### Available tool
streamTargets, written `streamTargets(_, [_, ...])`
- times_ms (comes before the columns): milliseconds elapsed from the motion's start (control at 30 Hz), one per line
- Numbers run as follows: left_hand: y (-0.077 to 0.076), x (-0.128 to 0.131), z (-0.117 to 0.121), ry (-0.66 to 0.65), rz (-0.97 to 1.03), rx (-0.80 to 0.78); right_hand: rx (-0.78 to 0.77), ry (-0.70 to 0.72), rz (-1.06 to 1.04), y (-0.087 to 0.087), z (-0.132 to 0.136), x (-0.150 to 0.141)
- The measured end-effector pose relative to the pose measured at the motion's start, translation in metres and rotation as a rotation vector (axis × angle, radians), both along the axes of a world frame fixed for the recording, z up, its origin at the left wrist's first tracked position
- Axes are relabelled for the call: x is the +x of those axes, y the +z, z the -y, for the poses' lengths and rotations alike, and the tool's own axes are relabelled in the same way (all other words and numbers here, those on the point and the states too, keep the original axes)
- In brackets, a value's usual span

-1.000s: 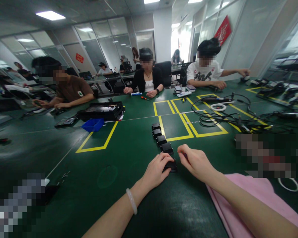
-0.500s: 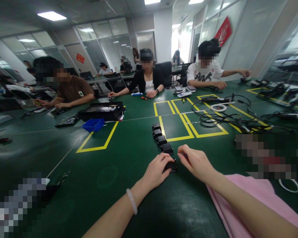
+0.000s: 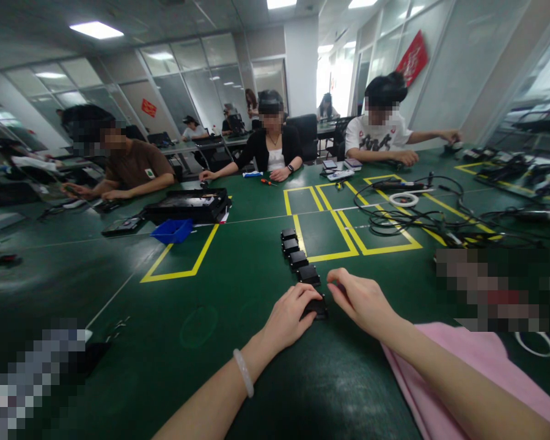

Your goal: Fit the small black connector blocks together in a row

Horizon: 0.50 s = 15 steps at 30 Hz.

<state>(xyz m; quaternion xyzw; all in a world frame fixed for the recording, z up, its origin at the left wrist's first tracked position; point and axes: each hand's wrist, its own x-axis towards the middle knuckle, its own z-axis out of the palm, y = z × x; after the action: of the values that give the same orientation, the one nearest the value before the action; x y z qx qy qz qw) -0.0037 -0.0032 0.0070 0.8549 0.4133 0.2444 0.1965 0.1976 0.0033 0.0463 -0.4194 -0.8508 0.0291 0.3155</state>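
My left hand [image 3: 288, 315] grips the nearest small black block [image 3: 319, 307], with its fingers over the top and its thumb along the near side; part of the block is hidden. Just to the right, my right hand [image 3: 360, 299] is closed in a pinch, apart from that block. Whatever its fingertips hold, if anything, is hidden. Beyond my left hand, several similar black blocks [image 3: 297, 259] run away from me in a slightly slanting row, with small light bits at their corners.
Yellow tape outlines [image 3: 332, 256] mark the green table [image 3: 256, 366]. A blue tray [image 3: 172, 231] sits by a black open case [image 3: 187, 205] at the left. Black cables [image 3: 385, 220] lie tangled at the right. Pink cloth [image 3: 467, 360] lies under my right forearm. Co-workers sit across the table.
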Motion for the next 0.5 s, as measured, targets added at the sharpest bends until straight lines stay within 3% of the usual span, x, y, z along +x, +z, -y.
streamTargets(500, [0.0012,-0.0004,0.0002,-0.008,0.003,0.009,0.0,-0.007,0.011,0.0032,0.0014,-0.0002])
